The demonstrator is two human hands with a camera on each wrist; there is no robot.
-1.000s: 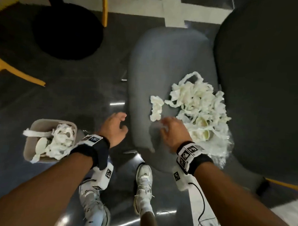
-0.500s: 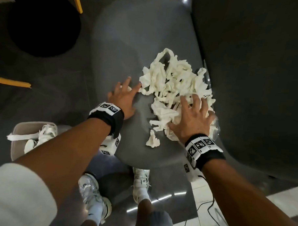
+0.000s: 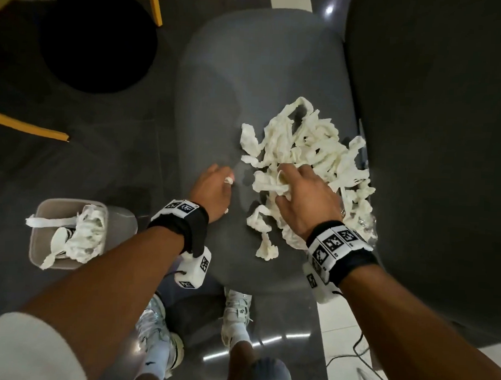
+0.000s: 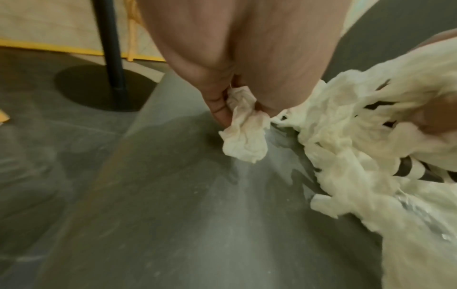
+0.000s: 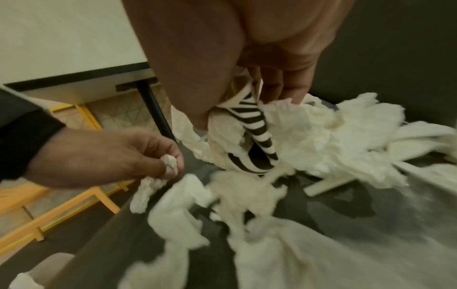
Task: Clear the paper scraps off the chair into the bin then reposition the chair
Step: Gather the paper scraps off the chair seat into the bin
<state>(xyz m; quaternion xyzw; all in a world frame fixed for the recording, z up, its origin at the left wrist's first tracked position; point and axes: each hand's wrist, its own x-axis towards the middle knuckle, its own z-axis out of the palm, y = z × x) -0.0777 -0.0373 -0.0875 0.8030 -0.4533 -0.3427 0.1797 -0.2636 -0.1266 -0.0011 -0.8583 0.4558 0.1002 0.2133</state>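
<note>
A heap of white paper scraps [image 3: 311, 152] lies on the grey chair seat [image 3: 249, 69], toward its right side. My left hand [image 3: 215, 185] is at the heap's left edge and pinches one crumpled scrap [image 4: 245, 133], also visible as the scrap [image 5: 169, 164] in the right wrist view. My right hand [image 3: 303, 198] lies on the heap with fingers curled round a bunch of scraps and a black-and-white striped piece [image 5: 254, 135]. The beige bin [image 3: 69, 233] stands on the floor to the left, holding scraps.
A dark chair back [image 3: 435, 140] rises to the right. A black round table base [image 3: 98, 39] and yellow chair legs [image 3: 28, 127] stand on the dark floor to the left. My white shoes [image 3: 236, 312] are below the seat's front edge. A cable [image 3: 348, 355] trails on the floor.
Both hands were spread flat at the heap half a second ago. Now the left has pulled back pinching a scrap, and the right has curled its fingers into the pile.
</note>
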